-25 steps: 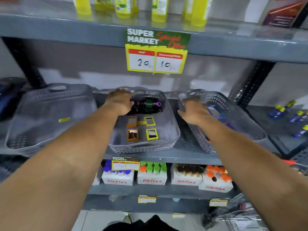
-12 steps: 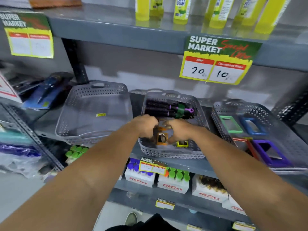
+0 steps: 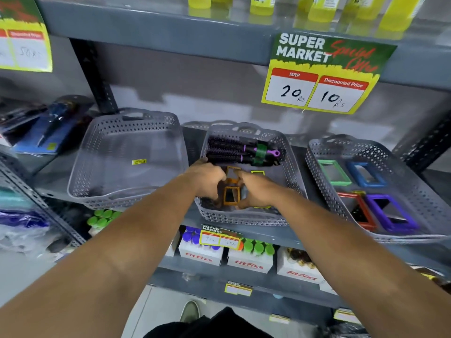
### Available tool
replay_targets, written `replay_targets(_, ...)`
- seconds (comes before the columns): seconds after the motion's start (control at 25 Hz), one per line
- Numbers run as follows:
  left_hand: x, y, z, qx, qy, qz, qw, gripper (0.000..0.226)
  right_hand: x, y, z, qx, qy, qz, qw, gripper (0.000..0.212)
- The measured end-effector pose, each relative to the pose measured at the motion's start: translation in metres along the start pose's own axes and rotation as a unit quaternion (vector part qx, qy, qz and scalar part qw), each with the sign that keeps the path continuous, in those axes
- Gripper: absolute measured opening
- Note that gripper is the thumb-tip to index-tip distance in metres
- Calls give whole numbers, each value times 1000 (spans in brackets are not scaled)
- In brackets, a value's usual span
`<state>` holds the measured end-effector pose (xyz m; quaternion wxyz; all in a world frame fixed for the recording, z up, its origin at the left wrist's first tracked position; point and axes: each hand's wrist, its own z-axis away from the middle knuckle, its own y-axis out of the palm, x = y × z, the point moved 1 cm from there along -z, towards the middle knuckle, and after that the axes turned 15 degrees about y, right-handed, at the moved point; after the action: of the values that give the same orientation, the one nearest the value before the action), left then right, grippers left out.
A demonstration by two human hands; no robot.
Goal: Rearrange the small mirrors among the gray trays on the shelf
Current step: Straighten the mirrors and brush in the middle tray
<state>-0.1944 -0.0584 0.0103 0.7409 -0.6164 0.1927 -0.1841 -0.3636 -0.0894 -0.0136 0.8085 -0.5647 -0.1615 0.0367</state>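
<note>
1. The middle tray (image 3: 290, 157) sits on the gray shelf (image 3: 300, 236), and everything else is easiest placed from it.
2. Both hands are down inside the middle tray, toward its front half. The left hand (image 3: 207, 178) and the right hand (image 3: 256, 189) are close together, with curled fingers on either side of a small orange-framed mirror (image 3: 231, 195).
3. Fingers of both hands touch or nearly touch that mirror's frame, but I cannot tell whether either hand actually has it clamped (the frame's edges are partly covered).
4. A second orange-framed mirror (image 3: 233, 172) lies just behind the first, between the two hands, partly hidden.
5. A yellow-framed mirror (image 3: 258, 172) peeks out just beyond the right hand, still in the middle tray.
6. At the back of the middle tray lie black and purple round hairbrushes (image 3: 234, 150), bundled with a green band.
7. Left of the middle tray stands another gray tray (image 3: 97, 152), holding only a small yellow sticker (image 3: 138, 161) on its floor.
8. Right of the middle tray is a third gray tray (image 3: 415, 191) with larger mirrors: a green mirror (image 3: 333, 172) and a blue mirror (image 3: 367, 174) at the back, a red mirror (image 3: 361, 211) and a purple mirror (image 3: 390, 213) in front.
9. Above the middle tray, to the right, a price sign (image 3: 322, 74) hangs from the upper shelf and reads 20 and 10.
10. Below the middle tray, boxes of bottles (image 3: 249, 259) line the lower shelf.
</note>
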Motion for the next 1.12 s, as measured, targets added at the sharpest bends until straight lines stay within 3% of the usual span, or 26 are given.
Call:
replay_targets(0.36,-2,3,-3,17,-11,-74,997,27,1,1,-2,14,-19,-49,999,109)
replay_targets(0.6,-3,1,-2,30,-10,-100,995,23,1,3,-2,14,-14,-46,999,106)
replay_targets(1.12,-3,-3,0,24,9,-79,997,10,-3,-6,4,6,-15,-38,999,107)
